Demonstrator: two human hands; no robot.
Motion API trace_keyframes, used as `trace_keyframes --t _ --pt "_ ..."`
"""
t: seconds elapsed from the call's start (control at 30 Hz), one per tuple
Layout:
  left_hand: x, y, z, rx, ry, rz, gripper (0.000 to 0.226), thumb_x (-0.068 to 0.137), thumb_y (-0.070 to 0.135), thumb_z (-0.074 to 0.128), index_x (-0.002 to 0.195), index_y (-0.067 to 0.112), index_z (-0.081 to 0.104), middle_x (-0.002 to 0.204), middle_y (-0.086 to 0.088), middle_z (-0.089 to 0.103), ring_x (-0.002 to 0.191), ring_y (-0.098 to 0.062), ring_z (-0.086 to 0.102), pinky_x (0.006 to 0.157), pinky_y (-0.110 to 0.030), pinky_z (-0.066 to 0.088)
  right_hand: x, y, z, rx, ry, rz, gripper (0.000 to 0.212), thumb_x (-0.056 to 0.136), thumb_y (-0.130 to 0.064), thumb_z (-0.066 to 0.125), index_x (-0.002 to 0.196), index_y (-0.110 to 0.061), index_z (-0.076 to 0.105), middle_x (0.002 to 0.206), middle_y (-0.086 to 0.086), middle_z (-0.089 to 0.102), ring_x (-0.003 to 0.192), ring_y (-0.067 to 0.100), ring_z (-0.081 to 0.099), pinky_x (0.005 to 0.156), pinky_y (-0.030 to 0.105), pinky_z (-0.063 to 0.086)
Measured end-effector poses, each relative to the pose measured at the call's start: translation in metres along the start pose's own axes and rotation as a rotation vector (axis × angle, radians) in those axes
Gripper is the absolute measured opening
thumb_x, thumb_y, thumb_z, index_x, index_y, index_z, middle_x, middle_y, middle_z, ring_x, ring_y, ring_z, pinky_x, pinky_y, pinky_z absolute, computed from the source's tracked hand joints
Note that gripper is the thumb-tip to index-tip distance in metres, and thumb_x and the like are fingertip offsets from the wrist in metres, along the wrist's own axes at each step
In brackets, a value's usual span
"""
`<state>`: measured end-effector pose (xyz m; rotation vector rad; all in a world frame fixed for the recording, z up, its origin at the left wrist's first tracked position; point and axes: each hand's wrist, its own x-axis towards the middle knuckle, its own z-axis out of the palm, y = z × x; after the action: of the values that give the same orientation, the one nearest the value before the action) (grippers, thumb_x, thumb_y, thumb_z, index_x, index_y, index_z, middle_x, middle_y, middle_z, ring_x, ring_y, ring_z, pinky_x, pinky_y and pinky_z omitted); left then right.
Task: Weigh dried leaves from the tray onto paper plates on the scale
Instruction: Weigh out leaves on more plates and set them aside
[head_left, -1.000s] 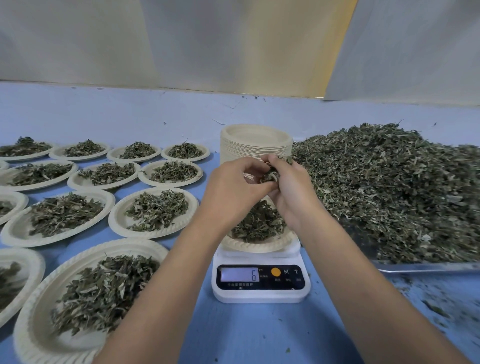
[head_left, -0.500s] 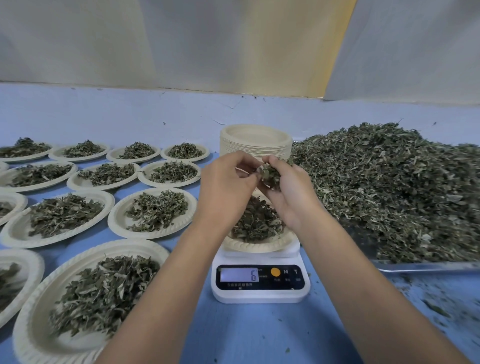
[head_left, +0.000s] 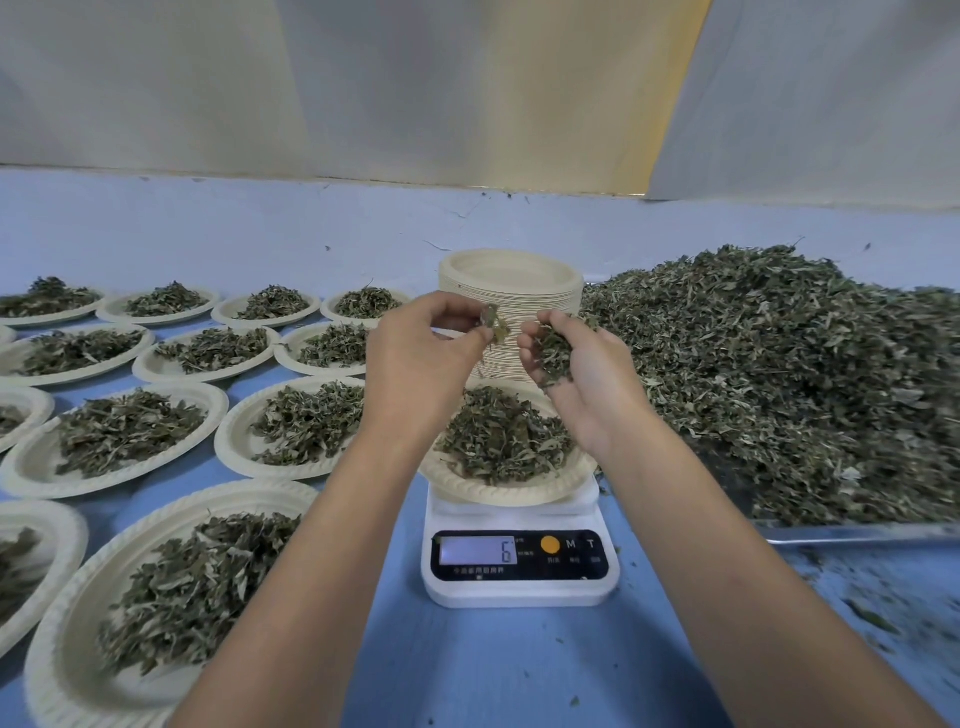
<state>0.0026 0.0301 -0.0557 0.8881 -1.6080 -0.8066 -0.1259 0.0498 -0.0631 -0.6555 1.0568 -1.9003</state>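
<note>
Head view, left hand (head_left: 426, 358) pinching a few dried leaves (head_left: 494, 326) above the paper plate (head_left: 467, 486) on the scale (head_left: 519, 590) (display reads 6), right hand (head_left: 589, 379) cupped round a small clump (head_left: 555, 349), hands slightly apart, big leaf heap (head_left: 779, 374) on the tray (head_left: 857, 532) at right, filled plates (head_left: 236, 447) at left

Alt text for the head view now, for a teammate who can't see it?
Over a plate of dried leaves on a scale reading 6, the left hand pinches a few leaves and the right hand cups a clump. Filled plates lie left, a leaf-heaped tray right.
</note>
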Motion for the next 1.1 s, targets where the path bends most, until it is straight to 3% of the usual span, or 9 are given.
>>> trace_keyframes --t 0.1,0.33,0.43,0.57,0.67,0.77,1.1 --pt "-0.001 -0.001 0.0 0.028 -0.046 -0.003 0.016 0.082 0.016 0.069 0.091 0.029 0.07 0.082 0.016 0.07 0.074 -0.006 0.066 0.066 -0.015 0.046 -0.001 0.0 -0.001 -0.008 -0.003 -0.002 0.013 0.097 -0.008 0.048 0.089 -0.006 0.057 0.074 0.007 0.063 0.062 0.015 0.059 0.063 0.024 0.048" --pt "-0.002 0.003 0.0 0.004 -0.04 -0.005 0.012 0.083 0.019 0.069 0.087 0.03 0.07 0.083 0.012 0.07 0.075 -0.009 0.066 0.061 -0.018 0.041 -0.002 0.001 0.001 -0.002 -0.036 -0.009 0.018 0.098 -0.007 0.045 0.085 -0.006 0.057 0.072 0.006 0.06 0.06 0.014 0.058 0.063 0.023 0.048" --pt "-0.004 0.006 0.001 0.01 -0.1 0.012 0.013 0.081 0.019 0.071 0.079 0.033 0.069 0.076 0.013 0.071 0.075 -0.008 0.066 0.068 -0.022 0.048 -0.002 0.002 0.003 0.034 -0.036 0.014 0.013 0.098 -0.007 0.047 0.09 -0.003 0.056 0.074 0.008 0.061 0.062 0.014 0.059 0.062 0.022 0.051" --pt "-0.006 0.006 0.004 0.036 -0.254 0.027 0.015 0.078 0.015 0.074 0.09 0.025 0.074 0.083 0.011 0.073 0.074 -0.01 0.067 0.083 -0.033 0.054 0.0 0.002 0.001 0.005 -0.028 0.027 0.014 0.098 -0.01 0.048 0.089 -0.007 0.059 0.08 0.005 0.063 0.07 0.016 0.06 0.054 0.02 0.048" --pt "-0.008 0.006 0.008 0.086 -0.286 0.057 0.024 0.076 0.014 0.074 0.096 0.027 0.072 0.088 0.011 0.07 0.078 -0.016 0.066 0.081 -0.026 0.052 0.0 0.001 0.001 0.019 -0.03 0.06 0.017 0.098 -0.012 0.048 0.086 -0.008 0.059 0.081 0.005 0.063 0.066 0.018 0.063 0.05 0.021 0.046" --pt "-0.011 0.006 0.011 0.132 -0.279 0.092 0.031 0.075 0.012 0.073 0.1 0.03 0.069 0.09 0.007 0.068 0.079 -0.013 0.063 0.078 -0.018 0.048 -0.001 0.002 0.003 0.073 -0.047 0.1 0.019 0.097 -0.013 0.049 0.082 -0.008 0.059 0.074 0.005 0.062 0.056 0.019 0.062 0.058 0.026 0.047" --pt "-0.014 0.004 0.018 0.198 -0.252 0.163 0.041 0.072 0.004 0.071 0.107 0.026 0.068 0.089 -0.001 0.063 0.083 -0.013 0.063 0.083 -0.023 0.047 0.002 0.002 0.004 0.113 -0.051 0.155 0.022 0.098 -0.015 0.047 0.079 -0.011 0.058 0.086 0.008 0.062 0.063 0.021 0.054 0.063 0.029 0.038"
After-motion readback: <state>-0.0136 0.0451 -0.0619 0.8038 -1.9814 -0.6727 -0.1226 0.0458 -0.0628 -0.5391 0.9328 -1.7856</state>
